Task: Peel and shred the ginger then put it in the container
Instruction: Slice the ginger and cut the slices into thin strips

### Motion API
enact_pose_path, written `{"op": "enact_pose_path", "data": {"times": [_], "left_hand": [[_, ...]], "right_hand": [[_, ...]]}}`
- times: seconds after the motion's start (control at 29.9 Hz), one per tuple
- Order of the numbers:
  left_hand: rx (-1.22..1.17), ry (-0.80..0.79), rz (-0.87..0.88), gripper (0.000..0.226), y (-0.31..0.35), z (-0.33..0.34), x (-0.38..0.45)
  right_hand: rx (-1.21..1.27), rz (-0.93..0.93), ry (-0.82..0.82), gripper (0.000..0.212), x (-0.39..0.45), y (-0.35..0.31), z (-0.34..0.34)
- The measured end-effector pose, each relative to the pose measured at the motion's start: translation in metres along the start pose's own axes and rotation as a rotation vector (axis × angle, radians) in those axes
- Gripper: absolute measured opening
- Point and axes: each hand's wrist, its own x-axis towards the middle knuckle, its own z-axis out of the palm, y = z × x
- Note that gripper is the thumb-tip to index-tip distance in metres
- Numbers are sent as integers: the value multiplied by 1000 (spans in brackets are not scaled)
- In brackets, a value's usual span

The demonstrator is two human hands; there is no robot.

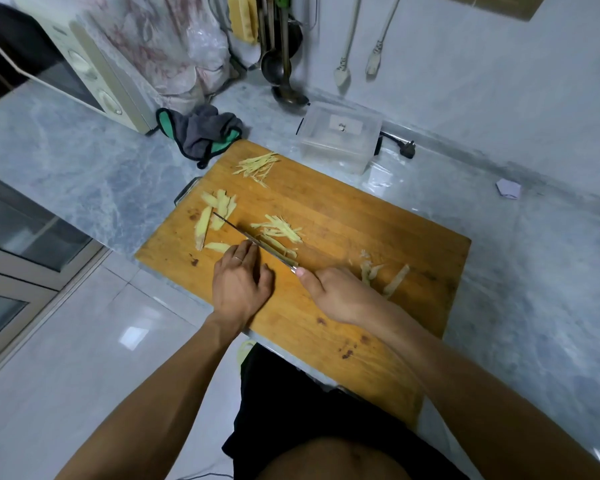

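My right hand (329, 292) grips the knife (253, 240), mid-shredding; my left hand (241, 275) pins ginger slices (215, 216) on the board (361, 220); shreds (257, 164) wait; container (340, 136) holds none yet.

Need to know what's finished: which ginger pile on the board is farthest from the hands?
The shredded pile at the cutting board's far edge, nearest the plastic container. The other shreds and the slices lie beside the knife.

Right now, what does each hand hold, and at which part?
The right hand grips the thin steel knife by its hidden handle end. The left hand presses pale ginger slices with its fingertips.
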Motion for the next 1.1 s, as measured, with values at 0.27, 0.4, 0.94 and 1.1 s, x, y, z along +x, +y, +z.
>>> {"op": "enact_pose_path", "data": {"times": [0.27,0.4,0.94,1.1], "left_hand": [[-69,34,-35,59,1,-1,-3],[-77,42,-42,57,2,0,-3],[-173,99,-56,42,0,-2,-2],[-456,173,-158,28,2,-12,-5]], "right_hand": [[60,-29,-12,64,-3,5,-5],[62,14,-38,65,-3,1,-11],[147,13,-48,68,5,9,-10],[156,32,8,68,-5,13,-23]]}}
